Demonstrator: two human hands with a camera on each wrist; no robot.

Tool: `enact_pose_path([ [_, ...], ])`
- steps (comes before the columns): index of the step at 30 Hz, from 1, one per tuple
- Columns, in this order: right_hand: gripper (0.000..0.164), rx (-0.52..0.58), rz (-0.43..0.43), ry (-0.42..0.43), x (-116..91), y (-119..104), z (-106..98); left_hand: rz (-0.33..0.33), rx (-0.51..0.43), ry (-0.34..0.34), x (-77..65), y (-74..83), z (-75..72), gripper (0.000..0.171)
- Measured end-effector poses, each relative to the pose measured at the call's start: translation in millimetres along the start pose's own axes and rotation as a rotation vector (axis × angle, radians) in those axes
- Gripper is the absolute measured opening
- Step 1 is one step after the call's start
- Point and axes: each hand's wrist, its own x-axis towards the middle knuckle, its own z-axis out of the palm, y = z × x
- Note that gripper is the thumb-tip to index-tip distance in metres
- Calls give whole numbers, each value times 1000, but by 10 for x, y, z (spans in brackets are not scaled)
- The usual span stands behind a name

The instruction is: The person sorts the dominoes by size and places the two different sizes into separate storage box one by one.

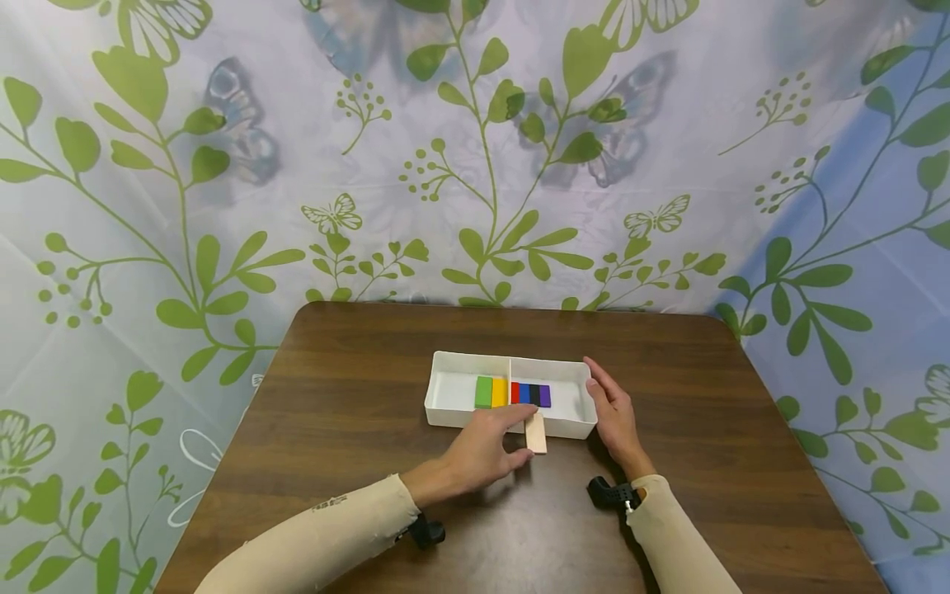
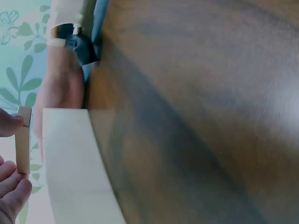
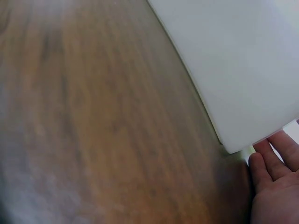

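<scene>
My left hand pinches a flat, plain wooden block between thumb and fingers, above the near wall of a white two-compartment tray. In the left wrist view, the block is seen edge-on, apart from the tray wall. A green block and a yellow block stand in the left compartment. Red, blue, black and purple blocks line up right of the divider. My right hand rests against the tray's right end, its fingers extended along the outside.
The tray stands on a brown wooden table with rounded far corners. Behind it hangs a white cloth printed with green leaves and butterflies. A black wrist device is strapped to the right wrist, another under the left.
</scene>
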Motion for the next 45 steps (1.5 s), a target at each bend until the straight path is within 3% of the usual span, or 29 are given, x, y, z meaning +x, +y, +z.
enact_pose_path([
  [5,45,9,0,-1,2,1,-12,3,-30,43,29,-47,-144,61],
  [12,44,17,-17,-2,2,6,-26,23,26,117,67,-195,-329,59],
  [17,45,8,-18,0,5,-5,-28,19,43,134,67,-320,-461,60],
  [26,45,2,-24,0,-1,-16,-38,-97,9,107,46,-530,-690,62],
  [34,43,3,-25,23,119,326,-21,-101,-2,59,58,-729,-767,62],
  [45,42,11,-12,19,108,293,-9,-100,2,-87,127,-1054,-786,61],
])
